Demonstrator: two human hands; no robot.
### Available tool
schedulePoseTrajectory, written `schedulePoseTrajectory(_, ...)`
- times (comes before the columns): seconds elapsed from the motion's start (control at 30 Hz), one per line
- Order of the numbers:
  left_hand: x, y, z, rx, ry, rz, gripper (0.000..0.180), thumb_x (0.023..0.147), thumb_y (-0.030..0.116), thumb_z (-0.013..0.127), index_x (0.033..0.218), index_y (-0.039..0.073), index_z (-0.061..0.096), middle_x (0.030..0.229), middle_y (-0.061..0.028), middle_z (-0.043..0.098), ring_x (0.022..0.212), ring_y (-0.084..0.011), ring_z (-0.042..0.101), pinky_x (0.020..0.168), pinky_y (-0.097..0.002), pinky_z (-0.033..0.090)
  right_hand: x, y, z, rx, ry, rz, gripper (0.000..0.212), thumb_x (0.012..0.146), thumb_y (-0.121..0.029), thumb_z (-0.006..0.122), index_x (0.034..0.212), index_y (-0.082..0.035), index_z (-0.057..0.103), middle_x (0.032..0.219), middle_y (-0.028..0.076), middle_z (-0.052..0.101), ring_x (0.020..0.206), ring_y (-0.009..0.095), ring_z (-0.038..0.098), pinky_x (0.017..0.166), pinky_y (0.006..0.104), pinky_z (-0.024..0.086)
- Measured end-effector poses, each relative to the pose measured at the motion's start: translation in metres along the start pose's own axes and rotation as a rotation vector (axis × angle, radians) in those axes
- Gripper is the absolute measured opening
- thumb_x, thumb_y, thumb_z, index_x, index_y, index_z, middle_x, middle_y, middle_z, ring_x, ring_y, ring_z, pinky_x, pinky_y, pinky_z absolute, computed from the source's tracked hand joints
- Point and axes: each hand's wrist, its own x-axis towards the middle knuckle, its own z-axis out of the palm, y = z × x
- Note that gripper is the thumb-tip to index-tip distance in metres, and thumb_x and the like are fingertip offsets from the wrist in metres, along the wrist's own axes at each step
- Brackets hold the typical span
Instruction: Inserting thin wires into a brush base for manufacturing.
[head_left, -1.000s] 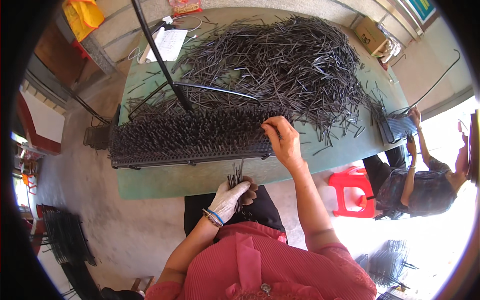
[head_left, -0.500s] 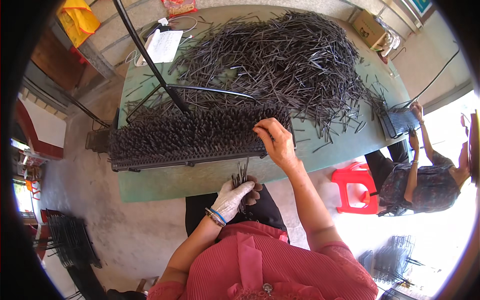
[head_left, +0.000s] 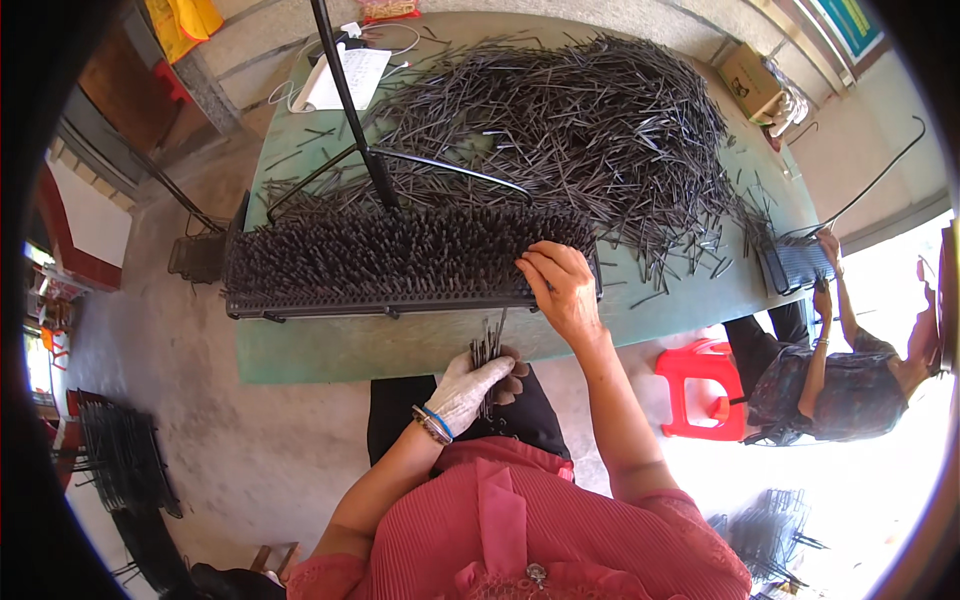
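My left hand (head_left: pixel 465 392), in a pale knitted glove, is closed around a bundle of thin dark rods (head_left: pixel 487 345) that stick up above the fingers. It is just in front of the table's near edge. My bare right hand (head_left: pixel 567 290) reaches over the right end of a long black rack (head_left: pixel 400 302), thumb and fingers pinched together. Whatever lies between those fingertips is too small or hidden to make out. Densely packed dark rods (head_left: pixel 380 250) stand upright in the rack. A black post with two slanting braces rises from it.
A large heap of loose rods (head_left: pixel 600 130) covers much of the green table (head_left: pixel 330 350). An open notebook (head_left: pixel 345 80) and a cardboard box (head_left: pixel 750 82) sit at the back. At right, another person (head_left: pixel 825 385) handles a smaller rack (head_left: pixel 795 265) near a red stool (head_left: pixel 700 390).
The view has shifted slightly, so the rack appears a little higher and further right. My right hand is still at the rack's right end, and my left hand still grips the bundle.
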Motion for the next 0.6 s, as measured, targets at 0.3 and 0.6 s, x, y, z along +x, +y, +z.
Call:
schedulePoseTrajectory(0.3, -0.008, 0.014, 0.002, 0.025, -0.128, 0.117, 0.026, 0.095, 0.020, 0.055, 0.112, 0.000, 0.056, 0.097, -0.0091, 0.065, 0.074, -0.0102, 0.061, 0.062, -0.0239, 0.051, -0.018, -0.043, -0.015, 0.609, -0.245, 0.705, 0.023, 0.088, -0.018, 0.070, 0.100, 0.002, 0.069, 0.087, 0.007, 0.069, 0.075, 0.010, 0.061, 0.067, 0.0252, 0.050)
schedulePoseTrajectory(0.6, -0.002, 0.004, -0.010, -0.080, 0.017, 0.027, 0.032, 0.095, 0.017, 0.055, 0.121, 0.000, 0.049, 0.097, -0.0109, 0.065, 0.069, -0.0093, 0.058, 0.057, -0.0212, 0.048, 0.005, -0.049, -0.012, 0.621, -0.102, 0.615, 0.015, 0.090, -0.005, 0.063, 0.101, 0.004, 0.067, 0.085, 0.006, 0.067, 0.074, 0.009, 0.061, 0.068, 0.0234, 0.050)
